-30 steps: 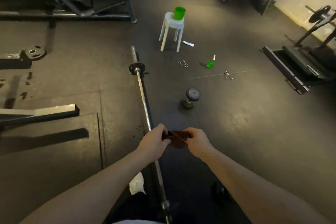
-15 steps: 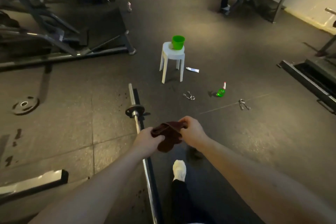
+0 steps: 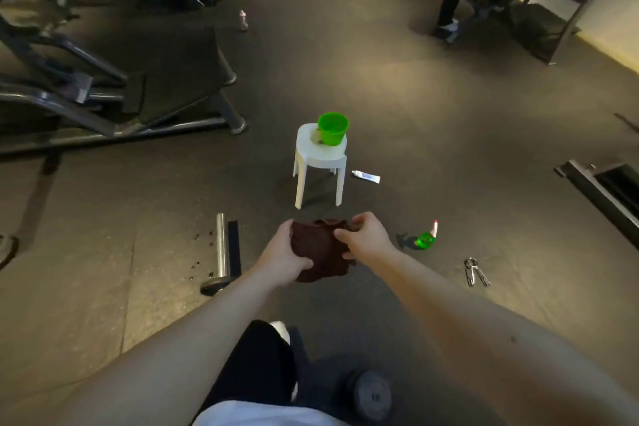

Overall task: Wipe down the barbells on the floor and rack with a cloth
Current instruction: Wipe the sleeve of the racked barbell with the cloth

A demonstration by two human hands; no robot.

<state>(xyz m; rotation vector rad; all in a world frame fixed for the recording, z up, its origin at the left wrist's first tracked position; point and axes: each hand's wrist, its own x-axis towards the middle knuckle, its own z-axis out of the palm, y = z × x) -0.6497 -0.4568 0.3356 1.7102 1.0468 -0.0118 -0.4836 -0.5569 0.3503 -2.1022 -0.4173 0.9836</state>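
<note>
- Where the dumbbell point(image 3: 371, 394) lies nearest, it sits just right of the person's leg point(image 3: 256, 363).
- Both grips curled: left hand point(image 3: 283, 261) and right hand point(image 3: 366, 239) hold the bunched brown cloth point(image 3: 320, 252) above the floor point(image 3: 449, 149).
- Sleeve end of the barbell point(image 3: 221, 245): on the floor, just left of the hands.
- Beyond, the stool point(image 3: 321, 157) bearing a green cup point(image 3: 332, 128), with open floor on both sides.

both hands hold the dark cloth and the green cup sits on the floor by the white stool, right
No: the head view shows the green cup on the white stool, not the floor. The left hand and right hand do hold the dark cloth.
</note>
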